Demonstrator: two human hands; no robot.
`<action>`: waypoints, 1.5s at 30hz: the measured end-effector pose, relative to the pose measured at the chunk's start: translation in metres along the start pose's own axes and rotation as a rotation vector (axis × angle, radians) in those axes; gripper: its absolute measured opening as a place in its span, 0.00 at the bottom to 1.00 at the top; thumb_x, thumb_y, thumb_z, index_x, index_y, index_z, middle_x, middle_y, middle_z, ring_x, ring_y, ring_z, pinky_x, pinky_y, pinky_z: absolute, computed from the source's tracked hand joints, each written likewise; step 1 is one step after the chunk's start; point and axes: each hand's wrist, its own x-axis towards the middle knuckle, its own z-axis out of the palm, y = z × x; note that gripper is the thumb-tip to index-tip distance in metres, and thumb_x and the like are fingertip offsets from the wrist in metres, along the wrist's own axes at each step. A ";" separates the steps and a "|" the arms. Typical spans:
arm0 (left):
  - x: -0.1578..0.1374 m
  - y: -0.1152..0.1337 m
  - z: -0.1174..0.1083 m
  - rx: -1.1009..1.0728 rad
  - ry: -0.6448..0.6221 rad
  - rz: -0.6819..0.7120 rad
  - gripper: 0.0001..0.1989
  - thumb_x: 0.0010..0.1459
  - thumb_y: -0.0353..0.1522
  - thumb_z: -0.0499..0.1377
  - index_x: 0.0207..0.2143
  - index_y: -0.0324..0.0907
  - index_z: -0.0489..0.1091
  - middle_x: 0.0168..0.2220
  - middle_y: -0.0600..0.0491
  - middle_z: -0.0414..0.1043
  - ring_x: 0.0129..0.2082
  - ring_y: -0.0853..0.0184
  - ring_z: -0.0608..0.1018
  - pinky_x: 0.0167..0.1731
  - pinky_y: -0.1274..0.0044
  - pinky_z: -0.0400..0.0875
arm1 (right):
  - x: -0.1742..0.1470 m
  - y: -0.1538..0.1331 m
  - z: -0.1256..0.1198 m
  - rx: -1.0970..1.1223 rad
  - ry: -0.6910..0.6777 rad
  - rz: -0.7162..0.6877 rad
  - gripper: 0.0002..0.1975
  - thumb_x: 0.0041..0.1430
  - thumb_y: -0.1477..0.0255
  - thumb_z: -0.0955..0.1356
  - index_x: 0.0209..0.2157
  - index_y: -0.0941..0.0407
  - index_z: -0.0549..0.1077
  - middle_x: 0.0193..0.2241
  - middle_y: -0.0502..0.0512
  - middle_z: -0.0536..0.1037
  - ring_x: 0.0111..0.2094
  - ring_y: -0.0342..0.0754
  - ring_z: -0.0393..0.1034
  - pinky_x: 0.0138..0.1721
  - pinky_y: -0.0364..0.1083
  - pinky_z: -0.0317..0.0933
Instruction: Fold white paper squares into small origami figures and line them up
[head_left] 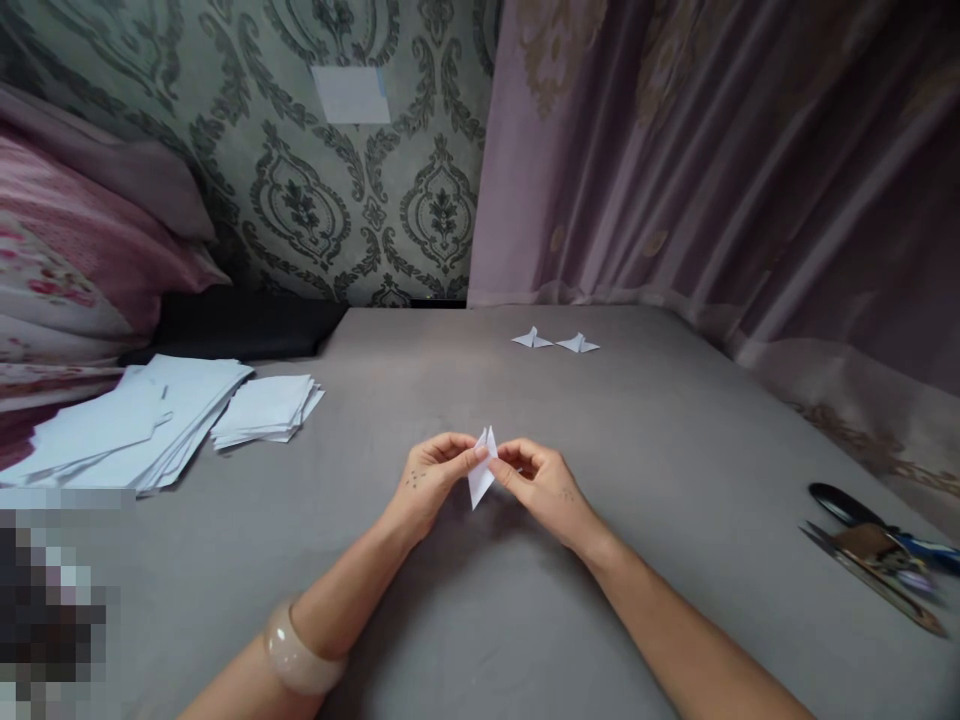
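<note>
Between my two hands, above the middle of the grey surface, is a small piece of folded white paper (481, 482). Its lower end tapers to a point, and two narrow tips stick up at the top. My left hand (433, 478) pinches it from the left, thumb on the near face. From the right, my right hand (541, 490) pinches it the same way. The fingers behind the paper are partly hidden. Farther back sit two finished-looking folded paper shapes, a left one (532, 339) and a right one (577, 344), with spread wing-like points.
A stack of small paper squares (264, 408) lies left, beside larger loose sheets (180, 385). Behind them is a folded black cloth (240, 325). At the right edge are scissors (844, 505) and other tools, partly blurred. A curtain (600, 200) borders the grey surface (390, 400).
</note>
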 end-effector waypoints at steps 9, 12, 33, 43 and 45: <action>0.003 -0.004 -0.003 0.111 -0.049 -0.066 0.14 0.46 0.37 0.66 0.34 0.37 0.76 0.27 0.53 0.75 0.24 0.73 0.72 0.28 0.80 0.66 | 0.008 0.017 -0.004 0.100 0.029 0.140 0.14 0.51 0.61 0.70 0.28 0.59 0.73 0.20 0.47 0.71 0.20 0.39 0.62 0.22 0.39 0.56; 0.006 -0.008 -0.005 0.184 -0.055 -0.086 0.16 0.46 0.35 0.65 0.37 0.36 0.73 0.27 0.52 0.75 0.23 0.72 0.72 0.26 0.79 0.67 | 0.012 0.027 -0.006 0.031 0.010 0.200 0.13 0.53 0.63 0.68 0.31 0.59 0.73 0.19 0.47 0.70 0.18 0.38 0.60 0.20 0.39 0.53; 0.005 -0.021 -0.020 1.034 -0.188 0.381 0.17 0.49 0.23 0.53 0.40 0.42 0.73 0.35 0.51 0.67 0.33 0.68 0.71 0.34 0.78 0.65 | 0.003 0.025 -0.011 -0.661 -0.088 -0.138 0.14 0.57 0.79 0.62 0.41 0.54 0.75 0.38 0.53 0.72 0.31 0.40 0.67 0.37 0.41 0.61; 0.009 -0.016 -0.020 0.966 -0.162 0.314 0.09 0.57 0.30 0.54 0.33 0.40 0.74 0.33 0.52 0.68 0.29 0.70 0.71 0.32 0.79 0.64 | 0.007 0.027 -0.013 -0.650 -0.062 -0.127 0.09 0.60 0.71 0.64 0.35 0.55 0.76 0.34 0.52 0.73 0.31 0.41 0.67 0.36 0.42 0.59; 0.010 -0.015 -0.019 0.984 -0.142 0.300 0.09 0.57 0.31 0.54 0.32 0.40 0.74 0.32 0.52 0.68 0.29 0.70 0.71 0.31 0.79 0.63 | 0.009 0.027 -0.012 -0.669 -0.045 -0.127 0.10 0.61 0.71 0.63 0.33 0.55 0.76 0.32 0.52 0.73 0.31 0.42 0.67 0.36 0.42 0.59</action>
